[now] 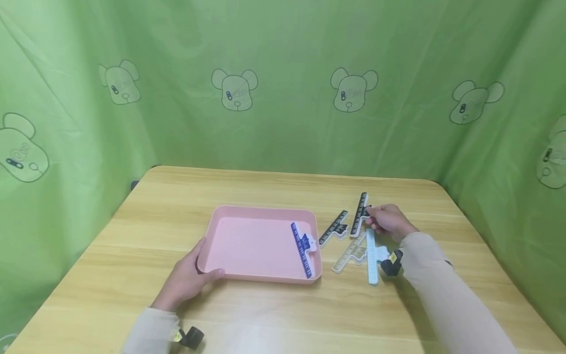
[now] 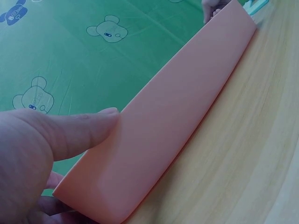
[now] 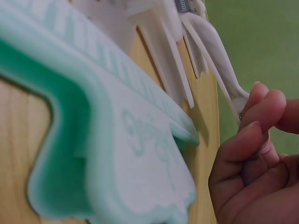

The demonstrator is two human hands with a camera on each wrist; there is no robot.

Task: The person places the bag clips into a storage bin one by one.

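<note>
My left hand [image 1: 185,278] grips the near left corner of a pink tray [image 1: 252,246], thumb along the front rim and fingers round the left side. In the tray, against its right side, lies a dark blue clip [image 1: 302,253] with a piano-key pattern. Right of the tray my right hand [image 1: 391,221] pinches the handle of a black-and-white piano-key clip [image 1: 358,216]. In the right wrist view, thumb and fingertips meet on that clip's white handle [image 3: 217,56]. Close by on the table are another black clip [image 1: 332,229], a clear one [image 1: 347,258] and a mint one [image 1: 373,260].
The wooden table [image 1: 265,314] has rounded far corners. Green curtains [image 1: 292,137] with bear-head prints hang behind it and along both sides. A black wrist camera [image 1: 391,264] overlaps the mint clip's handle in the head view.
</note>
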